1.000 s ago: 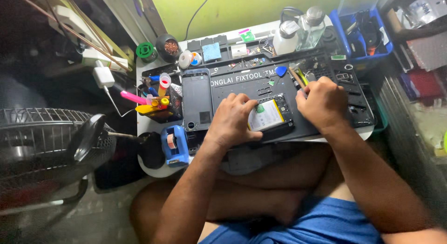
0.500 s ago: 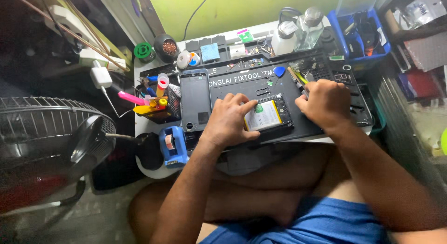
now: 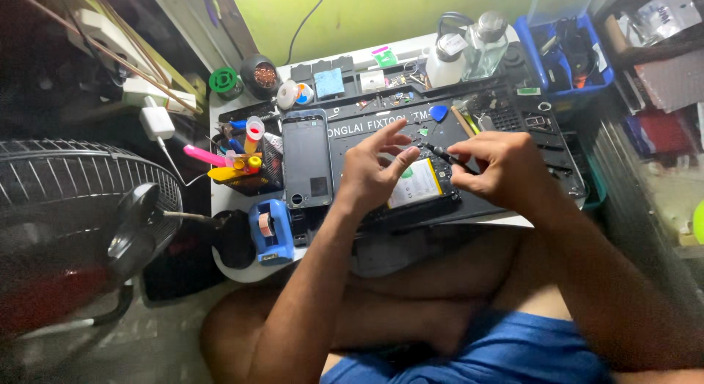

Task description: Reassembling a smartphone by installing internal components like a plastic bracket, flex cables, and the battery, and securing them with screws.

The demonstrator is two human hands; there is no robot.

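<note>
My right hand point(image 3: 502, 167) pinches a thin black tool point(image 3: 438, 154), a tweezer or small screwdriver, whose tip points left toward my left fingers. My left hand point(image 3: 374, 171) is lifted a little above the mat with fingers spread, its fingertips close to the tool's tip; whether a tiny part is pinched there is too small to see. Under both hands lies an opened phone point(image 3: 419, 186) showing its white and yellow battery. It rests on a dark repair mat point(image 3: 506, 200). A separate phone back panel point(image 3: 306, 160) lies to the left.
A blue tape dispenser point(image 3: 269, 230) sits at the near left corner. A cup of coloured tools point(image 3: 246, 164) stands left of the panel. Bottles point(image 3: 469, 54) and a blue bin point(image 3: 572, 50) are at the back right. A floor fan point(image 3: 81, 215) stands at left.
Both hands have lifted off the opened phone and come together above it. The left hand's fingers have spread, and the right hand now shows the thin black tool.
</note>
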